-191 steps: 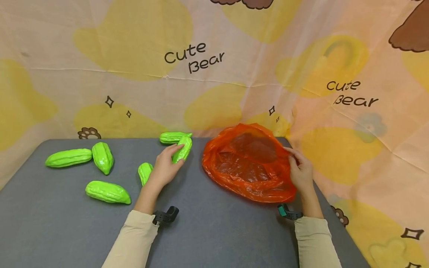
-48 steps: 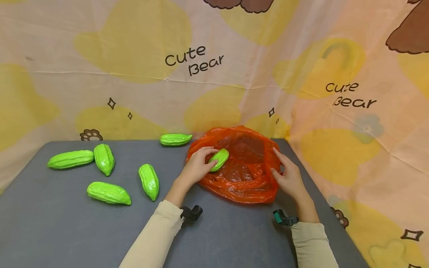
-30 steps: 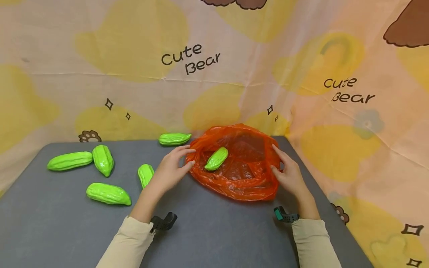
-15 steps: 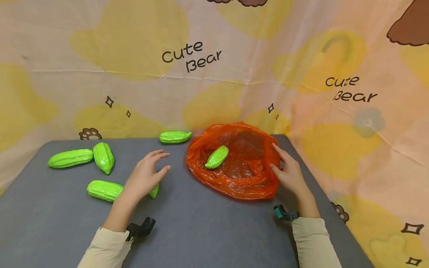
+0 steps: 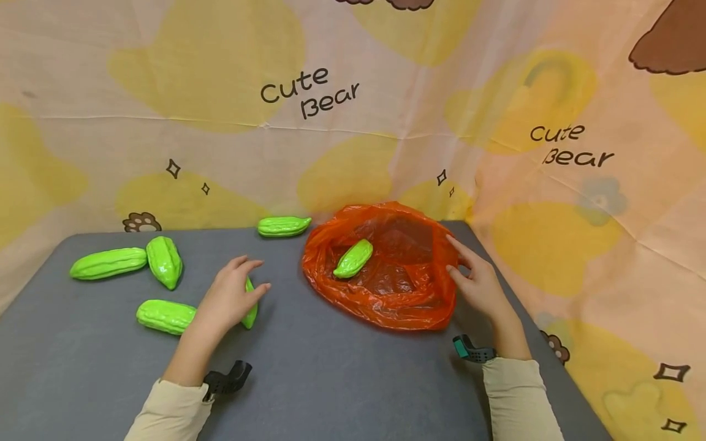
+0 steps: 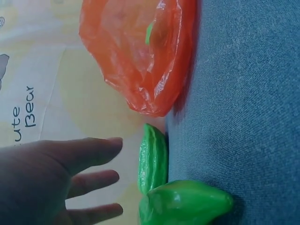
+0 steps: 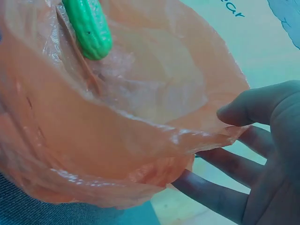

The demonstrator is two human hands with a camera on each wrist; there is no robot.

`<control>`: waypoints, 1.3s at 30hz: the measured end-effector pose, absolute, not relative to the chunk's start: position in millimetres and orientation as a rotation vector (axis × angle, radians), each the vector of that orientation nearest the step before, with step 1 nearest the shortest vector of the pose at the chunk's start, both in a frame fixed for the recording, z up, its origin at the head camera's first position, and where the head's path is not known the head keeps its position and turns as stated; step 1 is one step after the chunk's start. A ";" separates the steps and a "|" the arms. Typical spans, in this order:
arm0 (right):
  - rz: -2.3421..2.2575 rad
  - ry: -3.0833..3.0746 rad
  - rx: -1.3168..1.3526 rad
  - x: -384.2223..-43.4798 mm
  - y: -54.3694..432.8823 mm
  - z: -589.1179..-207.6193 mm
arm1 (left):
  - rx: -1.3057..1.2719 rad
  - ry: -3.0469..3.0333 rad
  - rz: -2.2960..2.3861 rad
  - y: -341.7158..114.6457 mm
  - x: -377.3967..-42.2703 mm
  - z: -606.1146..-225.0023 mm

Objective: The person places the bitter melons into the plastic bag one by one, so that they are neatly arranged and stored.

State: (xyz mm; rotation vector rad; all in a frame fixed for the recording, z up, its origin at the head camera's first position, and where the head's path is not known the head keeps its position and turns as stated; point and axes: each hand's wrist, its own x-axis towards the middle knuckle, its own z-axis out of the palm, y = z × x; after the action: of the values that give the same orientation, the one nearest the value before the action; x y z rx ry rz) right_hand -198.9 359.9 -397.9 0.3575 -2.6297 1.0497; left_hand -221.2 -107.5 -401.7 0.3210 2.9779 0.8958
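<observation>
My left hand (image 5: 223,300) has its thumb and fingers spread over a glossy green bitter melon (image 5: 250,312), which it partly hides. In the left wrist view, those fingers hold nothing and this bitter melon (image 6: 185,204) lies beyond the fingertips. An orange-red plastic bag (image 5: 380,306) stands with its mouth gaping on the right of the table. One bitter melon (image 5: 353,258) lies inside the bag, toward its left. My right hand (image 5: 482,285) holds the bag's right rim, thumb on the inner side and fingers outside, as the right wrist view shows.
Two bitter melons lie at the far left, one long (image 5: 108,263) and one upright-pointing (image 5: 164,262). Another bitter melon (image 5: 165,315) is partly behind my left wrist. One more bitter melon (image 5: 284,226) sits at the back edge of the grey table (image 5: 342,380), against a printed cloth (image 5: 220,73).
My left hand carried a bitter melon into the bag, let go of it, and moved back left over another bitter melon. My right hand stayed at the bag's rim, which shifted slightly left.
</observation>
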 end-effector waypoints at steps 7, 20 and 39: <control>1.047 -2.652 0.355 -198.7 360.6 -397.1 | 0.230 2.932 0.877 -109.3 -220.7 -403.6; 1.029 -2.668 0.364 -197.9 359.3 -396.8 | 0.213 2.925 0.901 -115.5 -226.3 -422.4; 1.013 -2.661 0.374 -197.6 359.0 -397.2 | 0.376 3.008 0.943 -121.0 -233.8 -433.9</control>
State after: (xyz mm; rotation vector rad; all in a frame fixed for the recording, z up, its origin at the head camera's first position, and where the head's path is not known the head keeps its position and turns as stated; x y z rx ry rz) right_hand -197.6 359.0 -397.2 0.3742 -2.6607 1.0130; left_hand -233.8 -121.0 -433.9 0.3759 3.0075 0.9428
